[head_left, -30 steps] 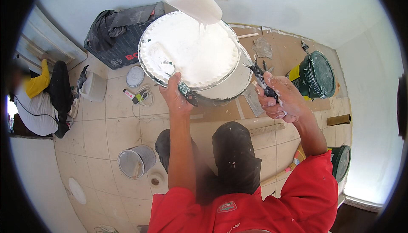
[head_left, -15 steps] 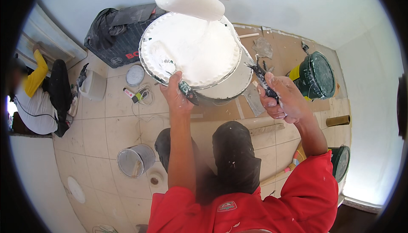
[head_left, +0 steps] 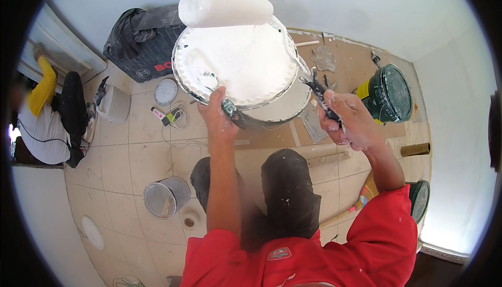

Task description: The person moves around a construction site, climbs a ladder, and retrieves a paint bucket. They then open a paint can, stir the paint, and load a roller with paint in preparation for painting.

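Observation:
My right hand (head_left: 353, 121) is closed round the black, paint-spattered handle of a paint roller (head_left: 226, 7). Its thick white sleeve lies across the far rim of a round, crimp-edged pan (head_left: 240, 62) coated with white paint. At the pan's near left edge, my left hand (head_left: 217, 113) grips a dark, paint-specked handle (head_left: 231, 110); whether it belongs to the pan or to a separate tool I cannot tell. Partly hidden below the pan stands a wider bucket (head_left: 285, 106) with white inside.
A dark tool bag (head_left: 138, 51) stands against the wall. Green buckets (head_left: 392, 93) (head_left: 420, 200) are on the right, near a cardboard tube (head_left: 415, 149). A paint-smeared can (head_left: 167, 197) and tape roll (head_left: 191, 220) sit left of my legs. Another person (head_left: 47, 114) crouches at far left.
The roller sleeve has come slightly left and nearer, down onto the pan's far edge. My left hand and the pan have hardly moved.

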Demonstrator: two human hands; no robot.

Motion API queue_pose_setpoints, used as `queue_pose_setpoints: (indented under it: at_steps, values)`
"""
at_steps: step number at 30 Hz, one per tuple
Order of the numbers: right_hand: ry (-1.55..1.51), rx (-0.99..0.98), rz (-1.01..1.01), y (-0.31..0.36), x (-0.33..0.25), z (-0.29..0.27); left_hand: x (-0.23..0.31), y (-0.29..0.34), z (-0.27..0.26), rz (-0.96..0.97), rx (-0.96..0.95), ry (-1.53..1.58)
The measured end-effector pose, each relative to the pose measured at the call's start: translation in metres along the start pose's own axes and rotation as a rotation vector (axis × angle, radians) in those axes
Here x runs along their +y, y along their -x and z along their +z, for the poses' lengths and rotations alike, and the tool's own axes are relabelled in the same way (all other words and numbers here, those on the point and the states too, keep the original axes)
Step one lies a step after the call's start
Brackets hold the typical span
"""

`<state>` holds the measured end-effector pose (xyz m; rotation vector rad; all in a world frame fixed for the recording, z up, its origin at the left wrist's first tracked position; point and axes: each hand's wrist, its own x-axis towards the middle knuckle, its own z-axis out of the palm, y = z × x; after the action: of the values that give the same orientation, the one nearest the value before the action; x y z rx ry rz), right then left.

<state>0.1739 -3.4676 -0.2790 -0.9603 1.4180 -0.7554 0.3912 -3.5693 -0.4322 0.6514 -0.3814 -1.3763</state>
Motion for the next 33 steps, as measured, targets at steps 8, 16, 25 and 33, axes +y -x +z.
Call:
queue_pose_setpoints:
  at_steps: [8, 16, 25, 33]
  values:
    - [0.137, 0.099, -0.047, -0.007, 0.006, 0.004, -0.002, 0.000, 0.003, 0.039, 0.006, 0.022]
    - [0.726, 0.512, -0.463, -0.033, 0.037, -0.019, -0.001, 0.000, 0.004, 0.038, 0.006, 0.017]
    - [1.095, 0.817, -0.656, -0.033, 0.025, -0.025, -0.003, -0.003, -0.002, 0.032, -0.021, 0.041]
    - [1.202, 0.937, -0.716, -0.032, 0.016, -0.032, -0.006, -0.007, -0.009, 0.000, -0.023, 0.107]
